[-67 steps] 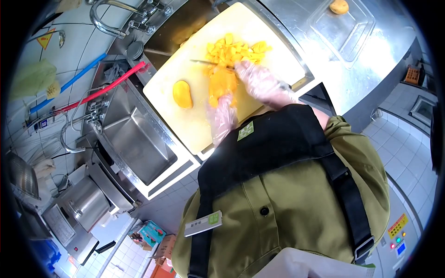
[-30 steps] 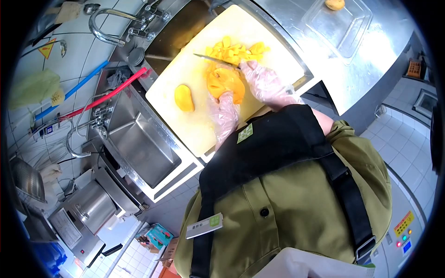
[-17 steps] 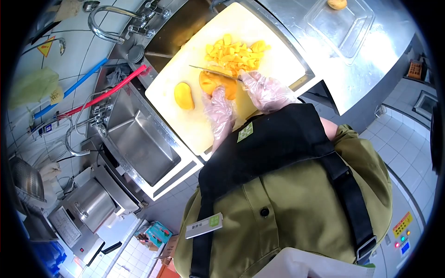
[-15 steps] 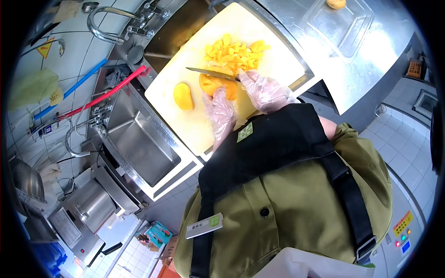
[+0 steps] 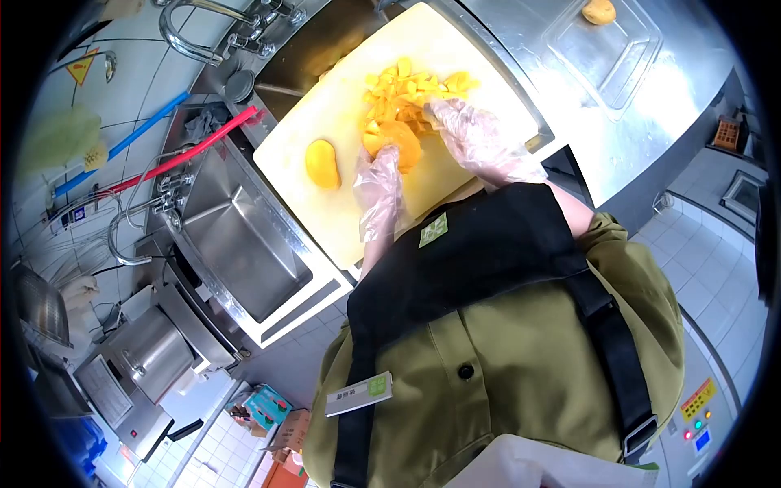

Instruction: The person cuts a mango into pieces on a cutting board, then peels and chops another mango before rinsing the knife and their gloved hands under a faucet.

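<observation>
My left hand (image 5: pixel 378 191), in a clear plastic glove, is closed on a large peeled orange-yellow piece of fruit (image 5: pixel 400 146) on the white cutting board (image 5: pixel 305 220). Also gloved, my right hand (image 5: pixel 476 140) is closed at the right edge of a heap of chopped orange-yellow pieces (image 5: pixel 399 91). It keeps the grip that held the knife in the earlier frame; the blade is hard to make out now. An uncut oval piece (image 5: pixel 323 164) lies on the board left of my left hand.
The board lies across a sink. Another steel sink (image 5: pixel 244 252) is at the left, below a faucet (image 5: pixel 126 236). At the upper right, a clear tray (image 5: pixel 606 61) on the steel counter (image 5: pixel 521 32) holds a round yellowish item (image 5: pixel 599 11). Red (image 5: pixel 199 150) and blue (image 5: pixel 130 138) tubes cross the left side.
My right hand has moved slightly up and right, away from the held fruit. The knife blade that lay across the fruit no longer shows there. My left hand still holds the fruit.
</observation>
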Motion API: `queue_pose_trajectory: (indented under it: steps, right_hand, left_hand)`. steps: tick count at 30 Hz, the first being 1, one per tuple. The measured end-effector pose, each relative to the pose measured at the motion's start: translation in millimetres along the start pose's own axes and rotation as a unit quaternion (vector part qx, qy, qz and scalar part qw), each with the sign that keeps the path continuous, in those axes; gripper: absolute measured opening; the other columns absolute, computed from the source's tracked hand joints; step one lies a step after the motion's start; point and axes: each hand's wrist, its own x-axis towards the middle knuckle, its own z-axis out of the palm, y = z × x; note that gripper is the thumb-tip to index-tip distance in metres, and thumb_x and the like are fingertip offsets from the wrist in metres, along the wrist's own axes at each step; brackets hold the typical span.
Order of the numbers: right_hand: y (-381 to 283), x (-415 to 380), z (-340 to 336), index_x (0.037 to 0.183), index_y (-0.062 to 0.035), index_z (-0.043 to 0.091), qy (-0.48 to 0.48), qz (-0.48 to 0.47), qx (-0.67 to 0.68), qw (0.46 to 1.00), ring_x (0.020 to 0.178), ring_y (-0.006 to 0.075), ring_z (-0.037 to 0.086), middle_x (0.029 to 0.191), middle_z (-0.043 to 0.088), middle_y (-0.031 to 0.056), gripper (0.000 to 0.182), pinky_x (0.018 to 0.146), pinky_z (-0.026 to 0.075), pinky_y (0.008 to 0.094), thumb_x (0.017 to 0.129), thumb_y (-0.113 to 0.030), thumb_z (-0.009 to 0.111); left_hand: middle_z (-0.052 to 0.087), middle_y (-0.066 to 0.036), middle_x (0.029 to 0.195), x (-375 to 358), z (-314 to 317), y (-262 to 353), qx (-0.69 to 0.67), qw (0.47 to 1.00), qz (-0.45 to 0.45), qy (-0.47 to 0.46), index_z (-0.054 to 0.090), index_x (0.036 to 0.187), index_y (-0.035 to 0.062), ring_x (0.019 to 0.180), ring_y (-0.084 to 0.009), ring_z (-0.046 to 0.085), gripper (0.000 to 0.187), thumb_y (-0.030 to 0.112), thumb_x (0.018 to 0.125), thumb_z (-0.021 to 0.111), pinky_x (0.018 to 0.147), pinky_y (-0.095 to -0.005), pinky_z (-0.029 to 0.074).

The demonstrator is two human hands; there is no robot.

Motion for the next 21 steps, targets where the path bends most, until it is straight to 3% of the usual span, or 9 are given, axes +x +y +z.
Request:
queue_pose_trajectory:
  steps: [3,5,6,9,12,16,18,21]
  right_hand:
    - [-10.6,-2.1,-12.6,0.122,-0.0079,0.041,-0.06,-0.031,-0.02,0.998,0.092,0.0319,0.056,0.111,0.052,0.0154,0.038,0.08,0.046,0.0371,0.084,-0.012,0.043]
    - [-16.5,-5.5,-18.1,0.123,-0.0086,0.04,-0.073,-0.068,-0.065,0.993,0.09,0.0318,0.057,0.111,0.052,0.0151,0.038,0.078,0.047,0.0366,0.085,-0.013,0.043]
    - [-17.8,-4.6,-21.9,0.125,-0.0077,0.038,-0.123,-0.063,-0.074,0.988,0.091,0.0313,0.057,0.114,0.05,0.0159,0.041,0.078,0.047,0.0356,0.084,-0.014,0.042]
    - [-19.2,-4.0,-23.7,0.126,-0.0069,0.036,-0.137,-0.064,-0.091,0.984,0.092,0.0313,0.057,0.117,0.048,0.0169,0.044,0.079,0.047,0.0356,0.082,-0.013,0.04]
    - [-24.4,-1.3,-24.5,0.127,-0.0043,0.035,-0.134,-0.072,-0.129,0.98,0.093,0.0287,0.057,0.115,0.051,0.0162,0.048,0.078,0.047,0.0334,0.08,-0.012,0.041]
    - [-20.5,-4.0,-10.9,0.125,-0.002,0.038,-0.023,-0.107,-0.181,0.977,0.078,0.0249,0.06,0.11,0.055,0.0143,0.049,0.066,0.049,0.0309,0.077,-0.013,0.043]
    - [-26.3,-1.0,-13.8,0.123,-0.0012,0.041,-0.013,-0.111,-0.192,0.975,0.069,0.0225,0.06,0.107,0.056,0.0132,0.05,0.06,0.049,0.0301,0.076,-0.014,0.045]
    - [-33.2,0.1,-8.1,0.122,-0.0018,0.043,0.038,-0.11,-0.219,0.969,0.058,0.0205,0.056,0.109,0.055,0.0133,0.049,0.053,0.047,0.0304,0.074,-0.014,0.046]
  left_hand:
    - [0.058,-0.007,0.084,-12.2,0.6,32.7,0.111,0.993,0.024,-0.026,0.051,0.107,-0.0001,0.07,-0.0164,0.054,0.027,0.009,0.082,0.045,0.064,-0.0288,0.043]
    - [0.057,-0.009,0.082,-4.4,-7.2,16.3,0.277,0.94,0.2,0.011,0.051,0.106,-0.0011,0.068,-0.0162,0.052,0.027,0.008,0.082,0.044,0.064,-0.0285,0.042]
    - [0.057,-0.009,0.081,-3.0,-8.3,13.6,0.354,0.891,0.285,0.029,0.051,0.106,-0.0015,0.067,-0.0161,0.051,0.027,0.007,0.081,0.044,0.064,-0.0284,0.042]
    - [0.057,-0.015,0.087,-5.0,-5.8,12.1,0.31,0.922,0.227,0.055,0.053,0.103,-0.0035,0.077,-0.0261,0.055,0.026,0.011,0.083,0.045,0.068,-0.0344,0.043]
    - [0.055,-0.016,0.089,-12.6,3.2,21.0,0.219,0.948,0.228,0.037,0.051,0.105,-0.0044,0.082,-0.0275,0.054,0.027,0.009,0.082,0.046,0.073,-0.0338,0.042]
    - [0.048,-0.02,0.103,-23.3,12.2,26.5,0.171,0.976,0.12,0.057,0.047,0.111,-0.0052,0.094,-0.0279,0.049,0.033,0.007,0.08,0.048,0.082,-0.0328,0.039]
    - [0.053,-0.016,0.093,-23.1,11.2,20.3,0.191,0.965,0.168,0.062,0.05,0.108,-0.0033,0.082,-0.0251,0.052,0.032,0.008,0.078,0.045,0.074,-0.0324,0.041]
    - [0.054,-0.018,0.096,-16.2,10.5,-9.5,0.31,0.904,0.258,0.139,0.049,0.11,-0.0021,0.083,-0.0285,0.053,0.034,0.008,0.078,0.044,0.076,-0.0344,0.042]
